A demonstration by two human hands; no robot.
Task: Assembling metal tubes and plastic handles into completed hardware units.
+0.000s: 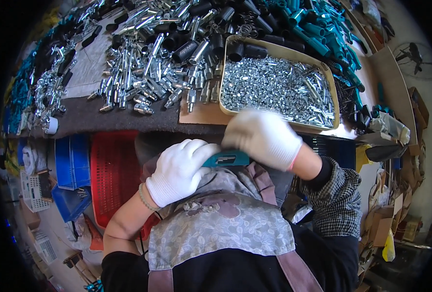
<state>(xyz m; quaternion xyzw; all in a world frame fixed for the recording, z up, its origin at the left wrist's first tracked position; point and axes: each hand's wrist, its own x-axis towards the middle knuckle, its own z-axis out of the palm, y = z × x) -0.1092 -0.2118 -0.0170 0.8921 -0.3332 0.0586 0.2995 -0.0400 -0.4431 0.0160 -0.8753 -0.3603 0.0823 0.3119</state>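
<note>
My left hand [179,168], in a white knitted glove, is closed around a teal plastic handle-like part [230,159] over my lap. A dark oblong opening with metal in it shows on that part's side. At the part's upper edge is my gloved right hand [265,140], close to my left fingertips and just below the tray. Motion smears its fingers, so I cannot make out what they hold. Just beyond it, a shallow cream tray [336,100] holds a heap of small shiny metal pieces [274,82] on the bench.
Metal fittings [152,85] lie piled left of the tray, with black sleeves [184,51] among them. Teal plastic parts [318,31] are heaped at the far right. Below the bench's left side stand a red crate [111,170] and blue bins [73,160].
</note>
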